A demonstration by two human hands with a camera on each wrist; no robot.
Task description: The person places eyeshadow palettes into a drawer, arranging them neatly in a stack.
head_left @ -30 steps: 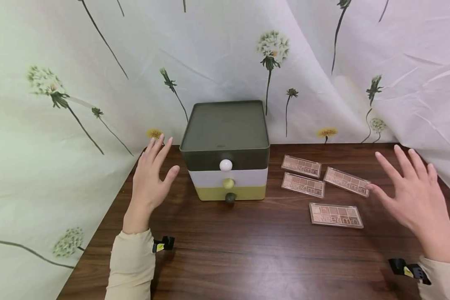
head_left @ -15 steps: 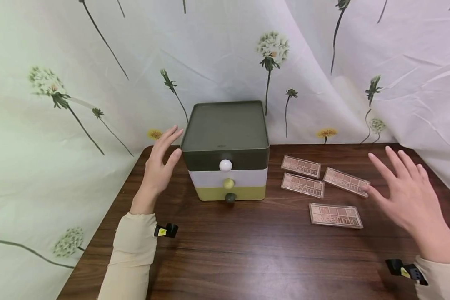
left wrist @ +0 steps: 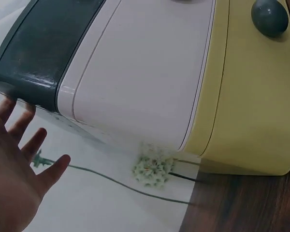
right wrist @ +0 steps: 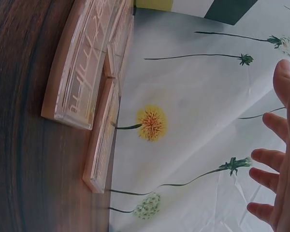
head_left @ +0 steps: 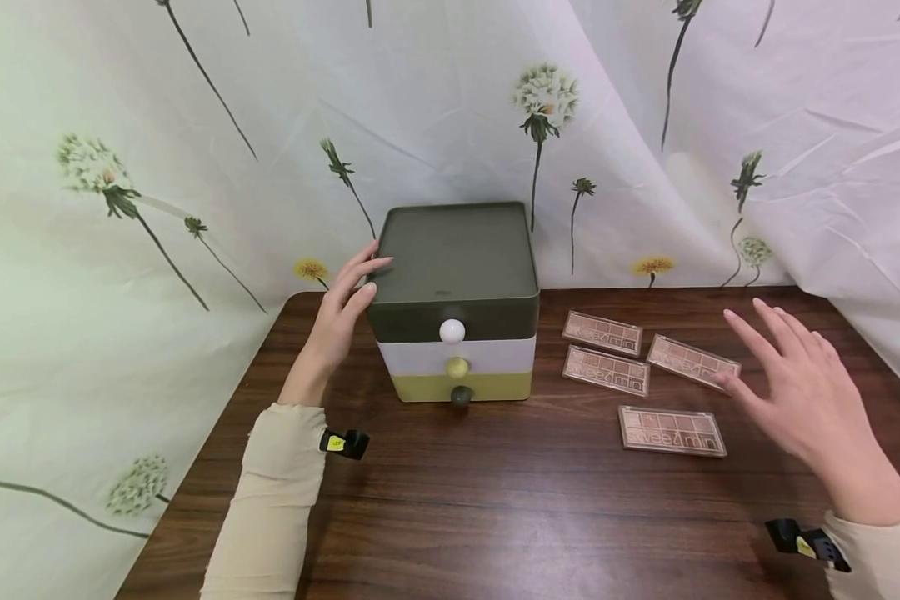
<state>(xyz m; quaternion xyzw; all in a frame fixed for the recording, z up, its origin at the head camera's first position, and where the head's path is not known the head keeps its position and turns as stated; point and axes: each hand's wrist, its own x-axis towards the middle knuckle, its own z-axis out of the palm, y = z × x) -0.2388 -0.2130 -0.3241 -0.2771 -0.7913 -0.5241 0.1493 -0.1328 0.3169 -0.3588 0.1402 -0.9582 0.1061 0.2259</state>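
A three-tier drawer box (head_left: pixel 457 321) stands at the back middle of the table, dark green on top, white in the middle, yellow-green below, each tier with a round knob. My left hand (head_left: pixel 337 312) is at its upper left edge, fingertips right at the top rim, fingers extended. In the left wrist view those fingers reach the dark green tier (left wrist: pixel 48 48). My right hand (head_left: pixel 802 392) hovers at the right with fingers spread and holds nothing. Nearest to it is an eyeshadow palette (head_left: pixel 693 362) with a clear lid. Another palette (head_left: pixel 672 431) lies in front.
Two more palettes, one behind (head_left: pixel 603 332) and one before it (head_left: pixel 606 370), lie right of the box. A white cloth (head_left: pixel 450 108) printed with dandelions hangs behind the dark wooden table (head_left: pixel 495 517). Each wrist wears a small black camera mount.
My left hand has moved forward and right, from beside the box to its top left rim. The right hand has drifted slightly left. Box and palettes have stayed put.
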